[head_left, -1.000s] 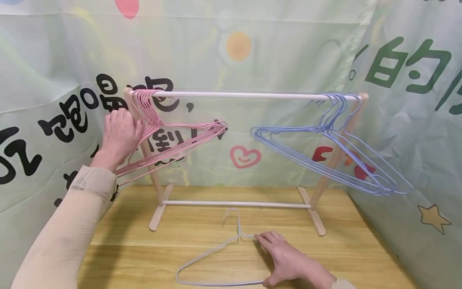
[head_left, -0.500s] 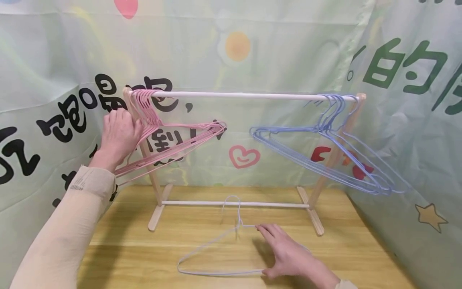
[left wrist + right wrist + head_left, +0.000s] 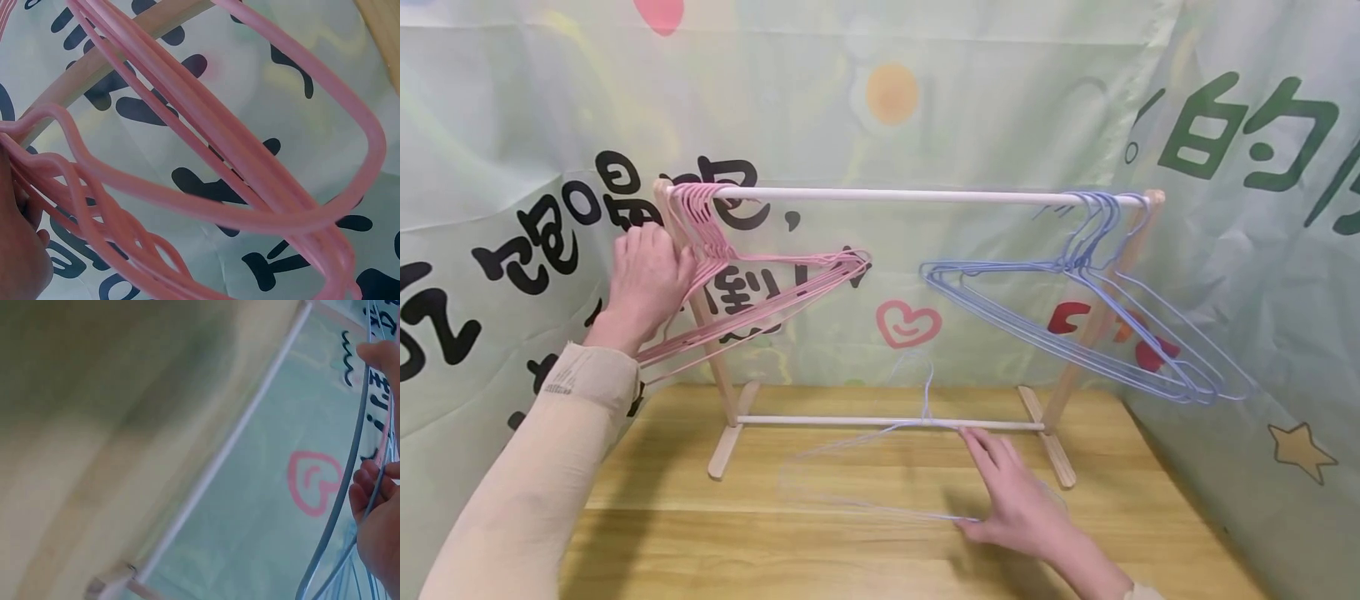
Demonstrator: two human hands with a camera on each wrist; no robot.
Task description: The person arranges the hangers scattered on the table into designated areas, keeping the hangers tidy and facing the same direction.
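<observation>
My left hand [image 3: 651, 279] grips the upper part of the wooden left post [image 3: 718, 375] of a hanger rack, its fingertips partly hidden. Right beside it, several pink wire hangers [image 3: 707, 237] hang bunched at the left end of the rack's white rod [image 3: 880, 196]; their wires [image 3: 250, 150] fill the left wrist view. Low in front of the rack, my right hand [image 3: 1018, 504] holds a light blue wire hanger [image 3: 352, 462], fingertips at its upper arm and thumb at its bottom bar. The held hanger is blurred, hook upward, overlapping the lower crossbar [image 3: 850, 422].
Several blue wire hangers [image 3: 1067, 268] hang at the rod's right end, some reaching past the right post [image 3: 1093, 333]. The rack's feet [image 3: 1049, 437] stand on a wooden table [image 3: 760, 550]. A printed cloth [image 3: 820, 117] encloses the back and sides.
My right hand has lifted the light blue hanger off the table, upward and slightly right, so its hook now reaches above the lower crossbar. My left hand stays in place.
</observation>
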